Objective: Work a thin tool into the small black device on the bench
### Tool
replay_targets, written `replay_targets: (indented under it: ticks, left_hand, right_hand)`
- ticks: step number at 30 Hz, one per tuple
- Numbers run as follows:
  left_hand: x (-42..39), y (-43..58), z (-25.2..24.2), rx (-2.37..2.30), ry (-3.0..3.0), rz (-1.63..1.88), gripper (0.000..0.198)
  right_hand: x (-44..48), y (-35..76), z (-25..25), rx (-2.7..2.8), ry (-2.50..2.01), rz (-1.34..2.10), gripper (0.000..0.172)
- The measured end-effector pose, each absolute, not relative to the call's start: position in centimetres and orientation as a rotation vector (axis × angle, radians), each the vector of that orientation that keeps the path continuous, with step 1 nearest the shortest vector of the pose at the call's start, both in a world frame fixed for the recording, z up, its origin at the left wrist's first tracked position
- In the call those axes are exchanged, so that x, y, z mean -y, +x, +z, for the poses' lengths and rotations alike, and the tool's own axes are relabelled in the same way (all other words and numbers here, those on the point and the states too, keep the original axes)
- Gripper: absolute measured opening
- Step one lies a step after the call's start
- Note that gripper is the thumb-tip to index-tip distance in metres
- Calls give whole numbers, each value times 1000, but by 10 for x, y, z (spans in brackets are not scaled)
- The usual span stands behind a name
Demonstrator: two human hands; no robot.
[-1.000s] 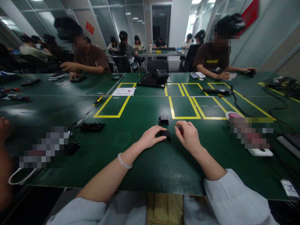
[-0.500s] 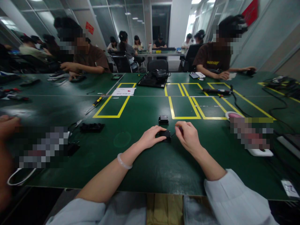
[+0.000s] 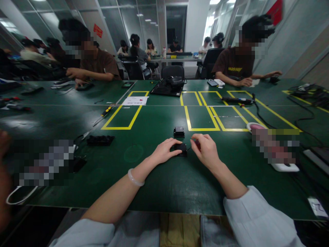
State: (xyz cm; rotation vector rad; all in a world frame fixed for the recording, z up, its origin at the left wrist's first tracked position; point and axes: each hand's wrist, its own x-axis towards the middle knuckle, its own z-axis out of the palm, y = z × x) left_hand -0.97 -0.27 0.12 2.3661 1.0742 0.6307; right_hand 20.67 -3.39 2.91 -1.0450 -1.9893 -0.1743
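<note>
My left hand [image 3: 166, 151] lies low over the table, its thumb and fingers closed on the left side of a small black box-like part [image 3: 183, 149]. That part rests on the green table top. Just to its right, my right hand [image 3: 204, 147] is pinched closed. A thin dark piece shows between its fingertips and the black part; its kind is too small to tell. A second small black box-like part [image 3: 179, 131], much like the first, sits a little farther back, apart from both hands.
Yellow tape frames [image 3: 203, 129] mark the green table [image 3: 159, 118]. A screwdriver [image 3: 106, 110] and a black ridged piece [image 3: 100, 140] lie left. Blurred-out devices lie at both sides; a black corded tool [image 3: 238, 100] is right. Co-workers sit opposite, and another person's arm [image 3: 3, 181] is at far left.
My hands hold almost the same pose; my right fingertips have shifted very slightly left. The neighbour's arm at far left has drawn back toward the picture edge.
</note>
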Motion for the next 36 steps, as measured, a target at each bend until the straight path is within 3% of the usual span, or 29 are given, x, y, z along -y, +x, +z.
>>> replay_targets:
  ticks: [36]
  left_hand:
    - [2, -9, 0, -1072, 2365, 642, 35]
  right_hand:
    - [33, 207, 31, 1993, -1022, -169, 7]
